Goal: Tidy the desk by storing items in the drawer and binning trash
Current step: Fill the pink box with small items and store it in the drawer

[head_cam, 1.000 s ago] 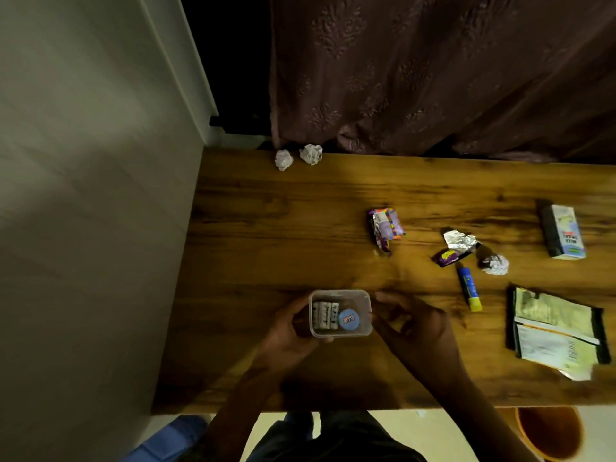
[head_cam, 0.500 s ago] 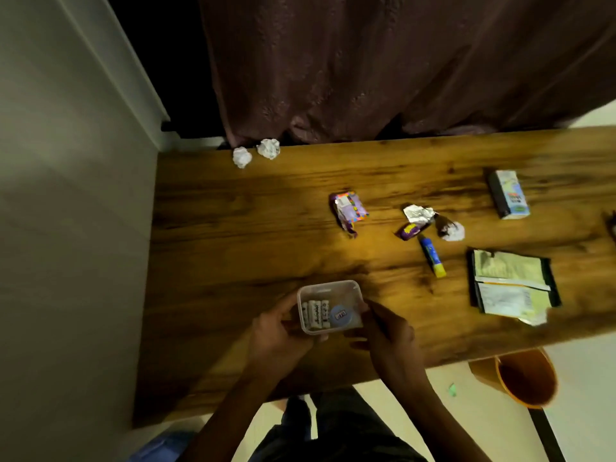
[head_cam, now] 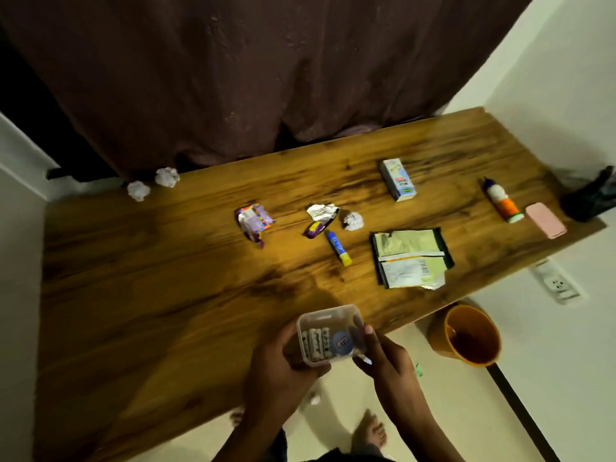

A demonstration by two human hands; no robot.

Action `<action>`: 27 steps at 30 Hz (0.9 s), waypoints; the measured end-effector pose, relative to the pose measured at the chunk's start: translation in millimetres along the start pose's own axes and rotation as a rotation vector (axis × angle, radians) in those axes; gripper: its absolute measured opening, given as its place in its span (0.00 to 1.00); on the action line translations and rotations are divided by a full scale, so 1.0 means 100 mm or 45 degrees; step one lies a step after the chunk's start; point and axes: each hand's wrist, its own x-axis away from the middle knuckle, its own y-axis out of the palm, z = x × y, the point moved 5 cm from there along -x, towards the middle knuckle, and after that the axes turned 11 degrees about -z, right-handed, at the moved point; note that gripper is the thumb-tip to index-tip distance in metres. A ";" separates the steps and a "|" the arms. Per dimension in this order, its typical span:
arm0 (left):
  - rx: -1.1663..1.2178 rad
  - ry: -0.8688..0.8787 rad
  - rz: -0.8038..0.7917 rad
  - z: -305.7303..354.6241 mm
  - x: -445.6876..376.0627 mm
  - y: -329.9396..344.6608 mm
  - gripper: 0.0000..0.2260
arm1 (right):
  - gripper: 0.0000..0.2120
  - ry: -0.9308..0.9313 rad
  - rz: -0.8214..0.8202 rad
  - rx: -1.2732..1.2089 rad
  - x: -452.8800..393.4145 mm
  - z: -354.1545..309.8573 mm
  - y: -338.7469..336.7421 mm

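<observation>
Both hands are on the box (head_cam: 330, 335) at the desk's (head_cam: 166, 278) near edge: left hand (head_cam: 280, 368) curled round its left side, right hand (head_cam: 383, 358) pinching its right rim. Batteries (head_cam: 315, 343), probably, lie inside; the bin (head_cam: 466, 335) sits right of the right hand.

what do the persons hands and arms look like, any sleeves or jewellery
Both forearms are bare to the frame edge, with no sleeves in view. The left hand and right hand wear no gloves, and no rings, watch or bracelets can be seen in the dim light.
</observation>
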 end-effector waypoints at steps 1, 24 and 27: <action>0.008 -0.007 -0.014 0.06 0.01 0.14 0.35 | 0.15 -0.006 0.003 0.010 0.04 0.01 -0.12; 0.066 0.152 -0.096 1.52 0.03 2.99 0.33 | 0.16 -0.256 0.123 0.192 0.54 -0.03 -3.24; 0.100 0.148 -0.092 1.59 -0.13 2.99 0.34 | 0.16 -0.222 0.099 0.159 0.39 -0.14 -3.29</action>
